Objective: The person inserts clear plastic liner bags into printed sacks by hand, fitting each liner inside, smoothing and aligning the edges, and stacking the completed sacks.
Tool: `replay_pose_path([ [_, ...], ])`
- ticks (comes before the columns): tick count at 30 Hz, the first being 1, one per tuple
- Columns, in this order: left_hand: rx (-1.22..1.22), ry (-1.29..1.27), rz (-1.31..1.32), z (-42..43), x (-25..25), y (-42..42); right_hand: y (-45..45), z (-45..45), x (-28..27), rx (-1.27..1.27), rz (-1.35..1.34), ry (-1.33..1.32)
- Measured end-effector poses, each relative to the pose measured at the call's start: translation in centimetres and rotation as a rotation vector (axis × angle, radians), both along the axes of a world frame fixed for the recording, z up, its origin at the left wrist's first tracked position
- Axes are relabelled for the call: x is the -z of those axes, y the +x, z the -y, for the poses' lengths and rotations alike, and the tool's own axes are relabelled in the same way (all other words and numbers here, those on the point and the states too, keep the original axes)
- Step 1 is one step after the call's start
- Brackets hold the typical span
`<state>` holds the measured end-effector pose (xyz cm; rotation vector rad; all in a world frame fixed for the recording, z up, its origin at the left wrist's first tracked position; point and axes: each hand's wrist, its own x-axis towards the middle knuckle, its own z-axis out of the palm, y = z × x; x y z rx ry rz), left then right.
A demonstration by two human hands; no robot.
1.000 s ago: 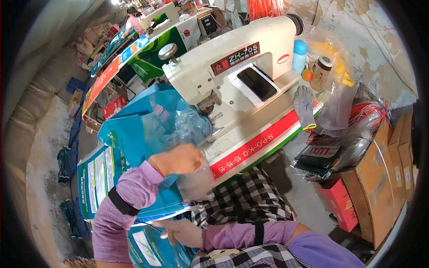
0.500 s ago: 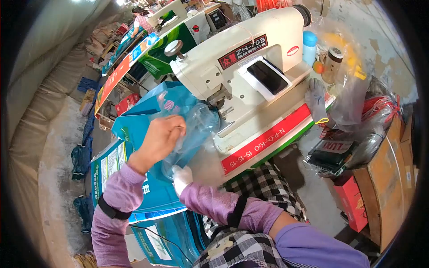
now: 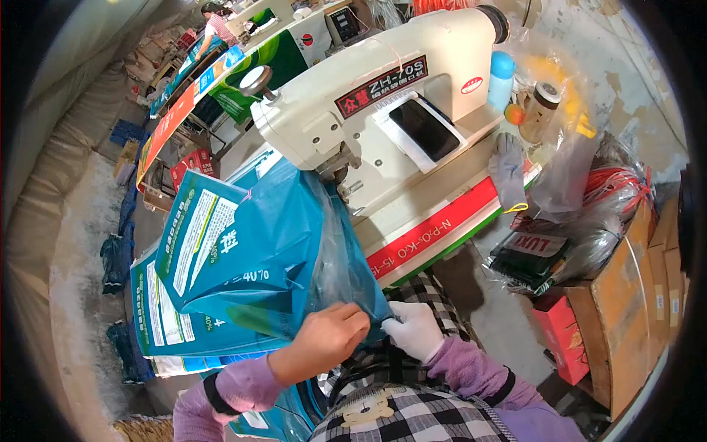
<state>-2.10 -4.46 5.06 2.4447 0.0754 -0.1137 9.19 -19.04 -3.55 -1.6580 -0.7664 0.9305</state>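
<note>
A blue printed woven bag with a clear plastic liner hangs from the sewing machine, its upper edge near the needle area. My bare left hand is closed on the liner and bag edge at the lower end. Beside it, my right hand in a white glove pinches the bag's corner. Under the sewn bag lies a stack of similar blue bags.
A phone rests on the machine's bed. Behind it stand a blue bottle and a clear flask. A grey glove hangs at the table end. Cardboard boxes stand at right. Another person sits far back.
Both hands have come down toward my lap, drawing the bag edge and liner with them. The bag now spreads in front of the machine, its printed side showing.
</note>
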Motion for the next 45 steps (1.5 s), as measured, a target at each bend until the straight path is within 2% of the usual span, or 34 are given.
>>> replay_pose_path([
  [1,0.044,0.222,0.073,-0.5,-1.6,0.3,-0.3,-0.2,-0.6,0.007,-0.226,-0.068],
  [2,0.089,0.436,0.142,-0.6,-2.9,0.1,-1.3,-0.7,1.4,0.087,-0.036,0.146],
  [3,0.091,0.426,0.126,-0.1,-4.0,-0.3,-1.8,-1.1,1.5,0.103,-0.217,0.115],
  [5,0.051,0.527,-0.245,0.4,-5.7,-0.8,-2.9,-2.1,2.5,0.113,-0.555,0.26],
  [6,0.171,0.59,-0.328,0.1,-5.5,-1.4,-3.3,-2.4,2.3,0.117,-0.56,0.258],
  [7,0.176,0.588,-0.33,-0.1,-5.0,-1.2,-3.6,-2.7,2.0,0.127,-0.461,0.248],
  [9,0.415,0.564,0.123,-0.8,-4.0,-0.4,-4.0,-2.5,1.9,0.144,-0.363,0.235],
  [10,0.418,0.559,0.122,-0.3,-3.8,-0.8,-4.2,-2.2,1.9,0.154,-0.363,0.281],
  [11,0.447,0.523,-0.01,0.6,-3.4,-1.4,-4.2,-2.0,1.9,0.162,-0.358,0.329],
  [12,0.474,0.486,-0.138,1.4,-3.1,-1.8,-3.6,-1.5,1.4,0.105,-0.304,0.24],
  [15,0.466,0.492,-0.226,2.2,-2.3,-2.5,-3.0,-1.1,0.5,0.055,-0.323,0.197],
  [16,0.474,0.447,-0.178,2.2,-2.2,-2.2,-2.9,-1.5,0.8,0.057,-0.323,0.198],
  [18,0.518,0.437,-0.205,2.5,-2.5,-1.3,-2.9,-2.8,1.7,0.157,-0.5,0.411],
  [22,0.664,0.36,-0.242,1.8,-2.0,-0.1,-2.2,-5.8,3.2,0.117,-0.544,0.371],
  [24,0.704,0.294,-0.282,1.1,-2.4,0.4,-3.1,-6.1,4.0,0.154,-0.138,0.272],
  [25,0.743,0.224,-0.323,0.7,-2.8,1.0,-3.3,-5.8,3.9,0.155,-0.137,0.268],
  [28,0.793,0.395,-0.226,-3.7,-4.6,5.7,-3.4,-4.1,1.5,0.108,-0.021,0.066],
  [29,0.642,0.389,-0.23,-6.6,-4.2,6.1,-3.9,-3.8,2.0,0.108,-0.002,0.045],
  [30,0.656,0.584,-0.351,-9.5,-4.6,7.2,-3.8,-3.7,1.3,0.095,-0.093,-0.001],
  [31,0.662,0.666,-0.573,-11.1,-6.8,8.8,-3.6,-3.8,0.4,0.087,-0.182,-0.048],
  [32,0.659,0.677,-0.512,-13.3,-8.2,8.8,-4.0,-4.2,0.9,0.128,-0.026,-0.036],
  [33,0.615,0.742,-0.477,-14.9,-10.7,8.5,-3.4,-5.1,1.6,0.132,-0.028,-0.037],
  [35,0.532,0.912,-0.417,-15.0,-16.5,8.0,-1.3,-7.9,2.6,0.236,0.153,0.065],
  [36,0.493,1.018,-0.383,-14.0,-18.3,7.3,0.7,-9.3,2.2,0.118,0.26,-0.028],
  [37,0.487,1.056,-0.207,-13.0,-17.6,5.7,2.1,-11.2,3.6,0.011,0.399,-0.057],
  [38,0.479,1.083,-0.038,-11.3,-16.3,2.8,3.6,-13.3,3.4,-0.148,0.605,-0.215],
  [39,0.483,0.938,-0.061,-8.8,-13.8,0.9,4.5,-15.3,3.0,-0.283,0.807,-0.33],
  [40,0.504,0.708,-0.246,-4.6,-9.5,0.3,5.3,-17.1,2.4,-0.255,0.726,-0.39],
  [41,0.564,0.539,-0.385,-0.2,-4.6,-0.2,6.0,-19.0,2.4,-0.341,0.834,-0.454],
  [42,0.613,0.415,-0.334,2.7,-0.2,-0.5,6.0,-21.3,2.6,-0.248,0.76,-0.49],
  [43,0.62,0.221,-0.045,4.1,5.7,-1.2,6.1,-22.4,3.4,-0.197,0.741,-0.455],
  [45,0.593,0.241,0.044,4.4,2.1,2.9,5.5,-22.2,4.9,-0.123,0.74,-0.392],
])
